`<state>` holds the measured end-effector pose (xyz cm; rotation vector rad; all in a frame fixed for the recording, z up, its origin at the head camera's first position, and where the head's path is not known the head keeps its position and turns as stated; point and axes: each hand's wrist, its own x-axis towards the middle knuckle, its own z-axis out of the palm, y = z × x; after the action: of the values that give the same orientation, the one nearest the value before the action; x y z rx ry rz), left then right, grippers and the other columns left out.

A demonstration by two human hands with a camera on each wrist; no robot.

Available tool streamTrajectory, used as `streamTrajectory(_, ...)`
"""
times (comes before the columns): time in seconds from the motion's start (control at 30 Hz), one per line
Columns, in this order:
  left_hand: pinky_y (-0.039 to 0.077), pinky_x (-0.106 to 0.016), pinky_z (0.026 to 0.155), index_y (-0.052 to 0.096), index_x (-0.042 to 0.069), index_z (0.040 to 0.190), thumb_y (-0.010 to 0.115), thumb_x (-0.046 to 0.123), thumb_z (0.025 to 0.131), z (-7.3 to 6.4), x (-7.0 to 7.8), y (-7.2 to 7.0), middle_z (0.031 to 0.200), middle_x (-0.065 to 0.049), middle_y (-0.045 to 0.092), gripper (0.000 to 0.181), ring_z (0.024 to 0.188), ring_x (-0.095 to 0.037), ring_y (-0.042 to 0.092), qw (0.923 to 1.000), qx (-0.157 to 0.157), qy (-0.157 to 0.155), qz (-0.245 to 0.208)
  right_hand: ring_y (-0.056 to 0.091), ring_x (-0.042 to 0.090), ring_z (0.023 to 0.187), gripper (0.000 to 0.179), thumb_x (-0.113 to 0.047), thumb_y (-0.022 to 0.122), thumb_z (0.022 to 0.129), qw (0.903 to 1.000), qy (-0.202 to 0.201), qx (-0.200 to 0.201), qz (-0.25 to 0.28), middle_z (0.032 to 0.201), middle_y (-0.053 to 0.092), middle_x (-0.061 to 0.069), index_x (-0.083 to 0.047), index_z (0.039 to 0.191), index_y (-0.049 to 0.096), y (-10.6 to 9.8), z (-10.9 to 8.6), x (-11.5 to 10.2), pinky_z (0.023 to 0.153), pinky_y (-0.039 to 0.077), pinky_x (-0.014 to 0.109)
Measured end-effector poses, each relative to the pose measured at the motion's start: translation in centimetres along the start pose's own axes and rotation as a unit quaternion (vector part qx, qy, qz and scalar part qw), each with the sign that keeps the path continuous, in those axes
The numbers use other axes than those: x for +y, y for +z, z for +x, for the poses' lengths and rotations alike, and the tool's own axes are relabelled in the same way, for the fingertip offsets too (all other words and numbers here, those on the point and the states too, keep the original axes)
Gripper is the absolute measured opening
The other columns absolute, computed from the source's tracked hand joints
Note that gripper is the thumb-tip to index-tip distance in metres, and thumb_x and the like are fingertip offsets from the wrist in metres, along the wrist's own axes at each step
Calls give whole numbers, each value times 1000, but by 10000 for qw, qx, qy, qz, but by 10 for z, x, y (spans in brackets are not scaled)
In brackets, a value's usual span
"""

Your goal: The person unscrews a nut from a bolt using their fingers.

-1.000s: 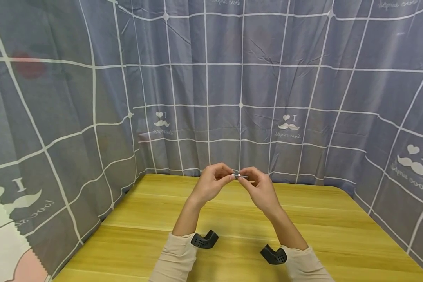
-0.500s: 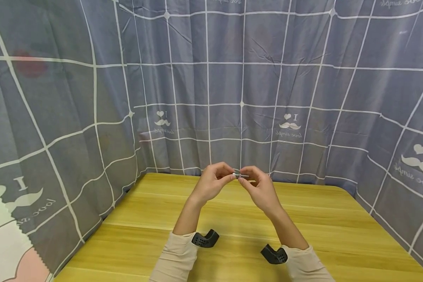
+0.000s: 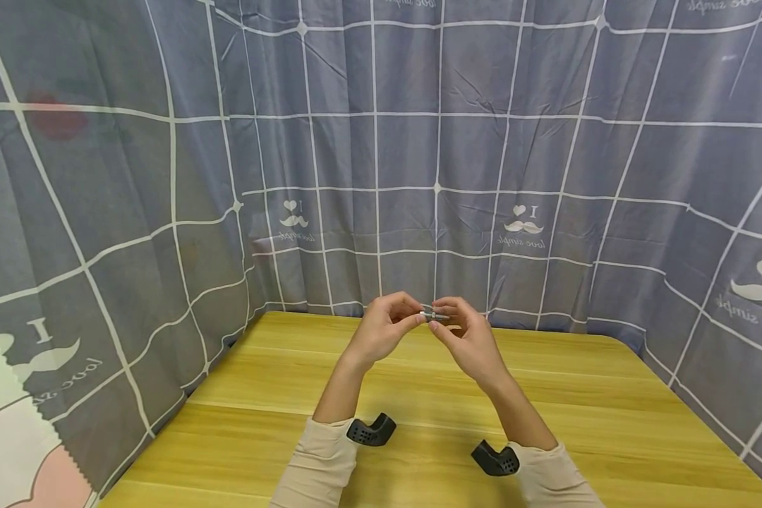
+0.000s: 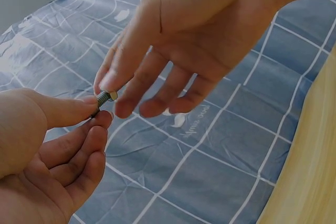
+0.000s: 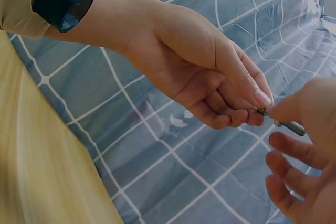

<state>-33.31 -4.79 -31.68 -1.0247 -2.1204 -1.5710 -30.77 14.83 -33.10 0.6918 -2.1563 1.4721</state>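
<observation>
above the worktop (image 3: 419,395), on my feed i see the left hand (image 3: 376,331) pinching the threaded bolt (image 5: 294,128) by one end, the right hand (image 3: 473,343) loosely parted around its nut (image 5: 276,123). i judge it light, rigid and slick, best held at an end, the nut by its flats. no container shows.

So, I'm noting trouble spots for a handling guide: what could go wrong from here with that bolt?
Slip: the left hand pinches the bolt between its fingers, so it might drop.
Poor control: the right hand shows no clear grip on the nut, so it could turn askew.
Roll-off: in the head view both hands appear near the far edge of the table, so dropped parts could roll toward the curtain.
</observation>
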Motion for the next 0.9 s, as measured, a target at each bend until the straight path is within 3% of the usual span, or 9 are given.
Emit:
streamTrajectory(0.2, 47, -30, 67, 73, 3, 105, 70, 7, 100, -1, 0, -1, 93, -3, 72, 7, 74, -16, 59, 10000, -16, -38, -6, 66, 27, 108, 25, -20, 67, 104, 9995, 143, 187, -186, 118, 70, 11, -4, 123, 70, 0, -1, 1, 91, 53, 51)
streamTrajectory(0.37, 48, -31, 68, 73, 4, 105, 70, 7, 100, -1, 0, -2, 95, -4, 72, 7, 76, -17, 61, 10000, -15, -26, -2, 67, 25, 103, 17, -14, 69, 102, 9995, -8, 266, -151, 112, 71, 8, -4, 116, 72, 0, 0, -1, 88, 54, 42)
streamTrajectory(0.57, 47, -30, 67, 73, 3, 105, 71, 6, 99, 0, 1, -1, 95, -8, 73, 7, 74, -16, 60, 10000, -21, -5, -45, 66, 28, 113, 28, -17, 69, 102, 9998, 109, 193, -16, 123, 68, 12, -5, 128, 67, -1, 0, -1, 92, 52, 45)
streamTrajectory(0.8, 45, -29, 64, 73, 2, 104, 70, 5, 99, -1, 1, -1, 90, -4, 72, 6, 72, -22, 57, 10000, -34, -15, -53, 69, 26, 100, 21, -18, 66, 104, 9997, 157, 184, -101, 107, 74, 10, -2, 117, 73, 0, -1, 0, 89, 53, 47)
streamTrajectory(0.9, 44, -29, 64, 73, 2, 104, 71, 5, 99, -1, 1, -1, 89, -2, 72, 6, 71, -19, 56, 10000, -25, -23, -52, 67, 27, 108, 26, -16, 69, 102, 9998, 138, 141, -15, 117, 71, 11, -4, 125, 68, 1, -1, -1, 91, 53, 48)
